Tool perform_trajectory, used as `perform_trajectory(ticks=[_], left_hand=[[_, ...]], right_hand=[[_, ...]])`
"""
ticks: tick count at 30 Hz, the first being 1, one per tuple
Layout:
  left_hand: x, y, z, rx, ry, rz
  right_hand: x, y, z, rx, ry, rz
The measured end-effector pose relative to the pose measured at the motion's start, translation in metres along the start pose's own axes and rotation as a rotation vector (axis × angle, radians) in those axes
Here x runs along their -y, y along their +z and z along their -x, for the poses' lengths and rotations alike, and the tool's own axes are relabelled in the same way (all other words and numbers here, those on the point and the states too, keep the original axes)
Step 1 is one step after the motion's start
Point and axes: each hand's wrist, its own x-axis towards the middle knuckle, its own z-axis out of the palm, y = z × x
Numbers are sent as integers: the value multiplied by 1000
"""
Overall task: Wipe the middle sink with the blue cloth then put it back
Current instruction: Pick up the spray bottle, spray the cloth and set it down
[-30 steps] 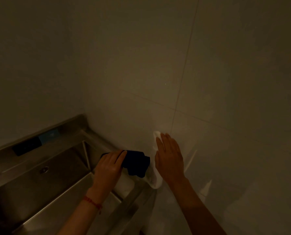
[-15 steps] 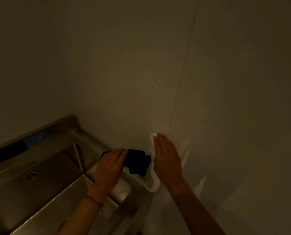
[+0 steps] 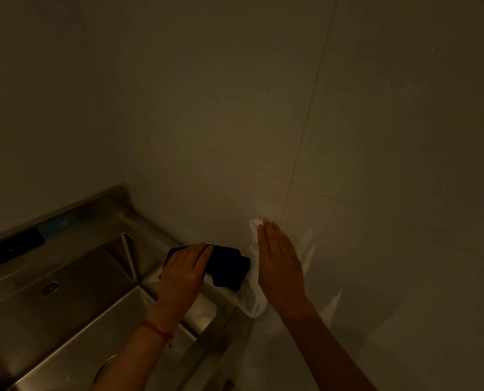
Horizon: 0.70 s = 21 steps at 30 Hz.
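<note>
- The dark blue folded cloth (image 3: 226, 267) lay on the right end ledge of the stainless steel sink unit (image 3: 66, 294), against the tiled wall, partly over a white cloth (image 3: 252, 294).
- The left hand (image 3: 182, 273) rested on the blue cloth with fingers laid over it; whether they pinched it could not be told in the dim light.
- The right hand (image 3: 280, 266) stood flat, fingers straight, grasping nothing, beside the white cloth.
- Judged step: putting the cloth back. Next called for letting go and withdrawing.
</note>
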Motion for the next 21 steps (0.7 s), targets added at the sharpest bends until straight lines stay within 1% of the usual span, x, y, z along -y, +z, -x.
perform_trajectory(ticks=[4,15,21], left_hand=[[0,-1,1,8,11,9],[-2,-9,-3,-12,19,14],[1,-8,-2,-1,14,-7]], right_hand=[[-1,2,-1,-11,-11,41],[-8,10,-5,-112,-16,16],[-14,15,-8,-137,-76,2]])
